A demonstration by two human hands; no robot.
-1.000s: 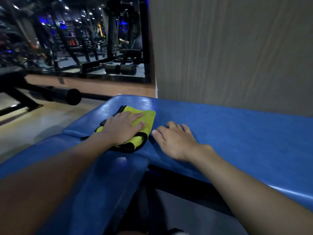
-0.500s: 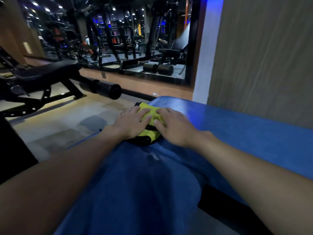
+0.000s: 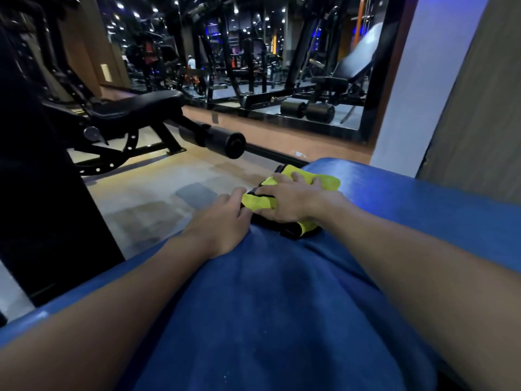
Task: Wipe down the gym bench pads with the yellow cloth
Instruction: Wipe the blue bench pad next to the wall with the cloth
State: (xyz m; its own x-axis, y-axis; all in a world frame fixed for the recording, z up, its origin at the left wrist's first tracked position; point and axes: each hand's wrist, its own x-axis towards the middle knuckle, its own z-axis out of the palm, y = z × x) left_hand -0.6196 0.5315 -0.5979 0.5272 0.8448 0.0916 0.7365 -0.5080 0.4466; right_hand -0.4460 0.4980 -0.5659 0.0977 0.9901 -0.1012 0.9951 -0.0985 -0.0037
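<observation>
The yellow cloth [image 3: 327,180], black-edged and bunched, lies at the far left end of the blue bench pad [image 3: 282,320]. My right hand [image 3: 293,200] lies on top of it with its fingers spread and presses it onto the pad. Just left of it, my left hand [image 3: 225,218] rests on the pad's edge, and its fingertips touch the cloth's near left corner. Both forearms reach across the pad from the bottom of the view. Much of the cloth is hidden under my right hand.
A second blue pad [image 3: 437,210] stretches right along a wood-grain wall [image 3: 485,114]. On the floor to the left stands a black bench [image 3: 135,108] with a foam roller [image 3: 222,141]. A wall mirror [image 3: 267,52] reflects gym machines. A dark upright [image 3: 42,193] stands close left.
The cloth passed from under my left hand to under my right hand. My left hand slid off to the cloth's left edge. The view swung left, showing more floor and the black bench.
</observation>
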